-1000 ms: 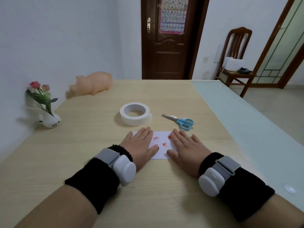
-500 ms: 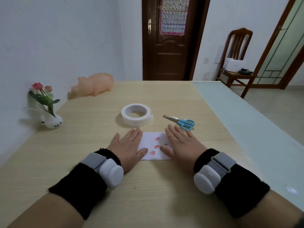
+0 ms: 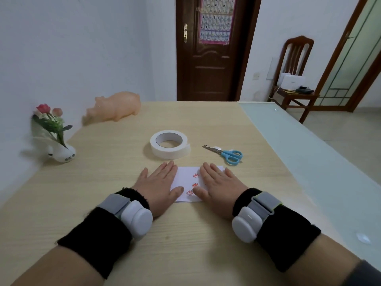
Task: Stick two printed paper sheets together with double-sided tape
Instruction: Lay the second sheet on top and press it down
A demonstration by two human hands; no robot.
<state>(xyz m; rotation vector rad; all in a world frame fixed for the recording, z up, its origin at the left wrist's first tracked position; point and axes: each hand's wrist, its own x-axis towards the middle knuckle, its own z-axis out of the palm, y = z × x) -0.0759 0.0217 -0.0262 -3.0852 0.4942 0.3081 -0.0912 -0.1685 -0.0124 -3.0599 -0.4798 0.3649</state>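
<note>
A white paper sheet (image 3: 186, 181) with small red prints lies flat on the wooden table (image 3: 123, 162). My left hand (image 3: 158, 187) presses flat on the paper's left edge, fingers straight. On the right part of the paper my right hand (image 3: 218, 187) lies flat too. A roll of white double-sided tape (image 3: 169, 146) sits just beyond the paper. Blue-handled scissors (image 3: 225, 154) lie to the right of the roll. I cannot tell whether a second sheet lies under the top one.
A pink pig toy (image 3: 115, 109) stands at the far left near the wall. A small white vase with flowers (image 3: 55, 139) sits at the left edge. A glass strip (image 3: 309, 153) runs along the table's right side. A wooden chair (image 3: 294, 73) stands beyond.
Both hands slid leftward across the paper while staying flat; the left hand now lies mostly off its left edge. The paper, tape and scissors stayed put.
</note>
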